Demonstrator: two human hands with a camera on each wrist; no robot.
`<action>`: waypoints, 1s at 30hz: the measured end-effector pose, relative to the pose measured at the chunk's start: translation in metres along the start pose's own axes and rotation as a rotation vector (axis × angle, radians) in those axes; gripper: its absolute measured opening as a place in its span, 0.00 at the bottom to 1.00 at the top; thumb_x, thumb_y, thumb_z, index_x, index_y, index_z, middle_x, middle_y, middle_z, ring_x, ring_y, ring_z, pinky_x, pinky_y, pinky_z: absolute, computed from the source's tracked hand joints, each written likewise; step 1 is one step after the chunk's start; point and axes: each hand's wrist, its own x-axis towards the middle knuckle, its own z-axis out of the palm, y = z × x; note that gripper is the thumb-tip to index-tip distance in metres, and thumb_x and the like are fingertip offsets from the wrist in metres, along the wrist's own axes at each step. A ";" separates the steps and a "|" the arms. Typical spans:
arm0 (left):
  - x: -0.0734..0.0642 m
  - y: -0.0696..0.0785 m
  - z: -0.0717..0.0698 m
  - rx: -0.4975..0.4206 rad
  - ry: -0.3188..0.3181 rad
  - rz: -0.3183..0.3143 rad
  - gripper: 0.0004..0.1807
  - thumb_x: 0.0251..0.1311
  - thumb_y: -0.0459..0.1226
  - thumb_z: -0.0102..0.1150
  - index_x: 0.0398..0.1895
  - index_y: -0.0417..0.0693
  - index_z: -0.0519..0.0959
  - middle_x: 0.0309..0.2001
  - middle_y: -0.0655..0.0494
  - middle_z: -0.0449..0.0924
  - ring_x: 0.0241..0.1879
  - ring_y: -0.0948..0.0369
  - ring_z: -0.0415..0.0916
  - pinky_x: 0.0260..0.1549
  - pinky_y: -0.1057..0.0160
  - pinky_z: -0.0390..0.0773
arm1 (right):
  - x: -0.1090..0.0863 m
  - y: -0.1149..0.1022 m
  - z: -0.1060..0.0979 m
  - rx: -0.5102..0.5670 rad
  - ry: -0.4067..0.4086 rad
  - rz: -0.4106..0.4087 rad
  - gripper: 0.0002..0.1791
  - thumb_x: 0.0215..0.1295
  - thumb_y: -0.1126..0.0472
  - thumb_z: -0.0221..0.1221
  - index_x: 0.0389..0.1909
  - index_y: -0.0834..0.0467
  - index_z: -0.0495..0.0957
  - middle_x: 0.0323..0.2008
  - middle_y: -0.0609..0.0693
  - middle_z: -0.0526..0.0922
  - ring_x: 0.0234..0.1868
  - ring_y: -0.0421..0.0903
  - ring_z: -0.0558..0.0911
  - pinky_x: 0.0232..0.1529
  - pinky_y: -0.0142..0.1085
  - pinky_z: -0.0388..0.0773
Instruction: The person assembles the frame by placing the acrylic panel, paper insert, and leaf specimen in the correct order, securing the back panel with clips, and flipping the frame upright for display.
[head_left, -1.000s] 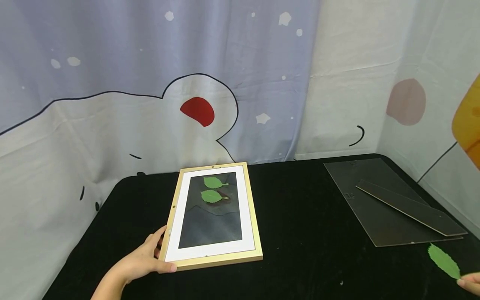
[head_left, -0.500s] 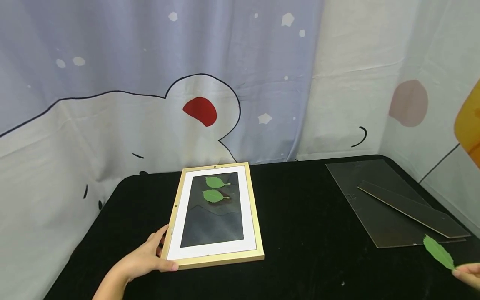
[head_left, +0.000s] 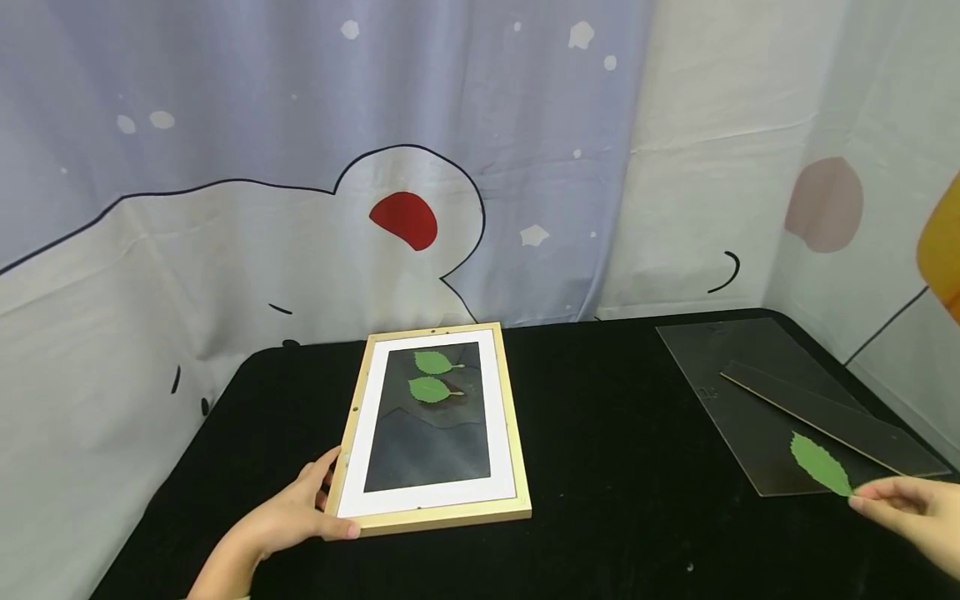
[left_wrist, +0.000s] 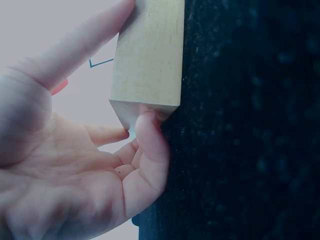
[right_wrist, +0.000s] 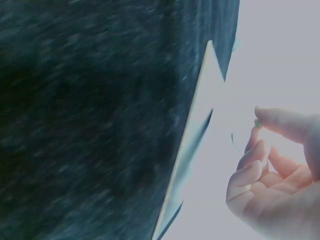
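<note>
A light-wood picture frame with a white mat lies left of centre in the head view. Two green leaves lie one above the other in the upper part of its dark middle. My left hand grips the frame's near left corner, thumb on the front edge and fingers along the left side. In the left wrist view the wooden corner sits between thumb and fingers. At the right, my right hand pinches a single green leaf by its stem end, thumb against forefinger. The leaf's blade points up and left.
A dark backing board lies at the right of the black-covered table, with a narrow dark strip resting aslant on it. Printed curtains hang behind the table and along its sides.
My right hand has come further into the head view, moving left and up with the leaf, which now overlaps the backing board. The left hand keeps its grip on the frame.
</note>
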 end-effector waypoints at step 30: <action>-0.001 0.000 0.000 -0.003 0.004 0.012 0.64 0.39 0.41 0.77 0.74 0.38 0.43 0.50 0.41 0.59 0.43 0.51 0.64 0.36 0.59 0.69 | 0.029 -0.119 0.045 -0.105 -0.220 -0.210 0.06 0.61 0.58 0.65 0.34 0.57 0.83 0.25 0.43 0.78 0.24 0.33 0.69 0.25 0.30 0.66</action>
